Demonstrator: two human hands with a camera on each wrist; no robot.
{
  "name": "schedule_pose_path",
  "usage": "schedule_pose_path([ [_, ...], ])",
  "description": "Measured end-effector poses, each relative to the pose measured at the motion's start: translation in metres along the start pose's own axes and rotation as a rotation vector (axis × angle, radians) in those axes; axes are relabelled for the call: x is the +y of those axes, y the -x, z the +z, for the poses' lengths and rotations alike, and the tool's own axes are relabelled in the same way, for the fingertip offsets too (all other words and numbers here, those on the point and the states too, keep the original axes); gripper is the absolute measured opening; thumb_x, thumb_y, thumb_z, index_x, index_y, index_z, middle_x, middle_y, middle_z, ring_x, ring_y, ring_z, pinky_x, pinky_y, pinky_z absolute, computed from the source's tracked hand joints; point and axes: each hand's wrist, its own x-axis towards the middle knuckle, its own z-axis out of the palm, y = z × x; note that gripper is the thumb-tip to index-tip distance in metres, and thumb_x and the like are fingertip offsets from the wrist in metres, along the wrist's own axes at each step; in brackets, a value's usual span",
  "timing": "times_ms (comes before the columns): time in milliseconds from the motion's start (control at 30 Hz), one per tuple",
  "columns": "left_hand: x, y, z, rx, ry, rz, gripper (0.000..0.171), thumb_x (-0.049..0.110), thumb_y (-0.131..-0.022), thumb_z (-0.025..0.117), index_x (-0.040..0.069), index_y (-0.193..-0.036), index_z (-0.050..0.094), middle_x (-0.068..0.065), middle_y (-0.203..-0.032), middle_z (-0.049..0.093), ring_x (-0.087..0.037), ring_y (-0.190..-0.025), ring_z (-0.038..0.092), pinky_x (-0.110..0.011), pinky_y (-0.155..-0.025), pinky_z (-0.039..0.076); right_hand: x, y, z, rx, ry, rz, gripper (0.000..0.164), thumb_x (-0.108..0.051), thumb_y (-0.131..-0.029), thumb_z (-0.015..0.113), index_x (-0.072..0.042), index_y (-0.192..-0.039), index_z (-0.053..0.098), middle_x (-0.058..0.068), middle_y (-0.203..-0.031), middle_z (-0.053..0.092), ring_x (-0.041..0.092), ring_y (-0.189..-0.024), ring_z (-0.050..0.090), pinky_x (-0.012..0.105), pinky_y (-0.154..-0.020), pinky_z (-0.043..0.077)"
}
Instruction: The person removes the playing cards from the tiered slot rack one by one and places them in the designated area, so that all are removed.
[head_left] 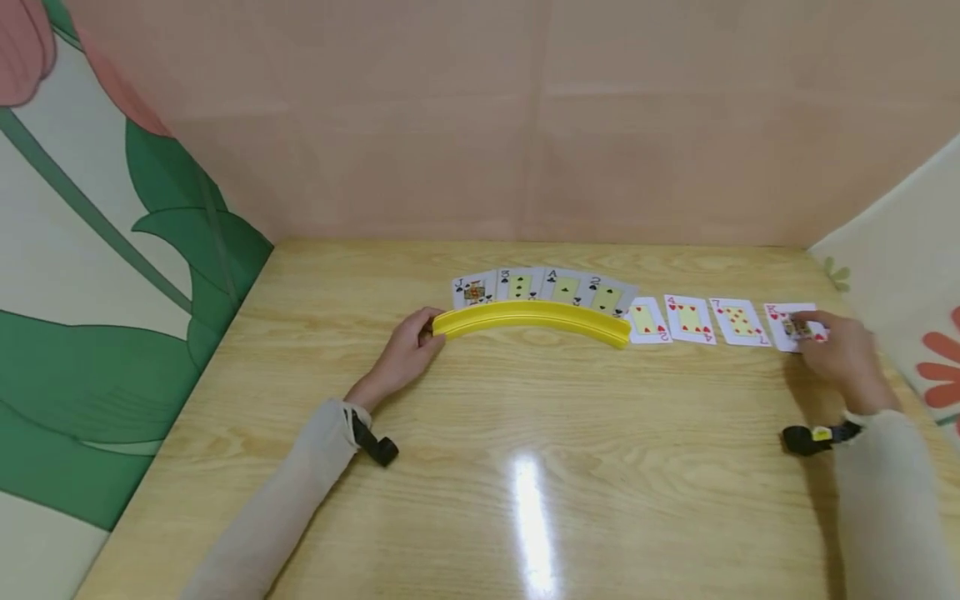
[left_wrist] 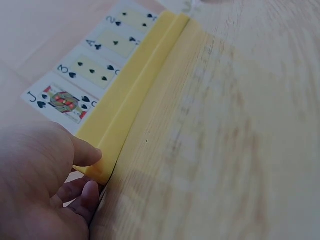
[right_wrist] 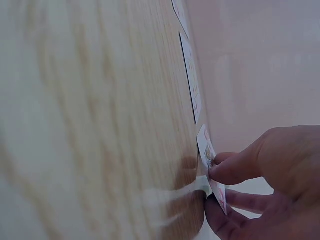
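At the left end of a curved yellow card holder (head_left: 525,313), my left hand (head_left: 407,348) grips it, thumb on the front face in the left wrist view. Four-suit faces stand fanned in its slot: a jack of spades (head_left: 474,292), a three of spades (head_left: 519,285), an ace of clubs (head_left: 566,288) and a two of spades (head_left: 609,295). Far right, my right hand (head_left: 843,354) pinches a red face card (head_left: 782,329). Its thumb lies on the face and fingers are behind; the right wrist view shows that card (right_wrist: 204,142) tilted, with its near edge raised off the table.
Right of the holder, a red two (head_left: 647,321), a four of hearts (head_left: 690,319) and a seven of diamonds (head_left: 738,322) lie face up in a row on the wooden table (head_left: 450,467). A pink backdrop (head_left: 525,150) rises behind, with patterned panels at both sides.
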Motion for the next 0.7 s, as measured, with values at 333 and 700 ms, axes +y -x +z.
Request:
schedule_pose_path([
  [333,0.0004,-0.0004,0.0013,0.001,-0.011,-0.009,0.03,0.012,-0.101,0.056,0.009,-0.131,0.055,-0.007,-0.112,0.057,-0.02,-0.088,0.05,-0.032,-0.076,0.043,0.0002,0.0036,0.0001,-0.014,-0.022,0.073,0.038,-0.007,-0.094,0.052,0.009,-0.128,0.058,0.036,-0.114,0.052,0.043,-0.089,0.044,0.04,-0.064,0.032],
  [700,0.0032,-0.0006,0.0021,0.005,0.004,-0.015,0.03,0.009,-0.101,0.057,0.007,-0.131,0.055,-0.01,-0.113,0.057,-0.021,-0.09,0.05,-0.033,-0.077,0.042,0.0009,0.0011,-0.0023,-0.015,0.038,-0.039,0.037,0.0,-0.086,0.051,0.012,-0.119,0.062,0.041,-0.097,0.056,0.048,-0.083,0.047,0.044,-0.066,0.033],
])
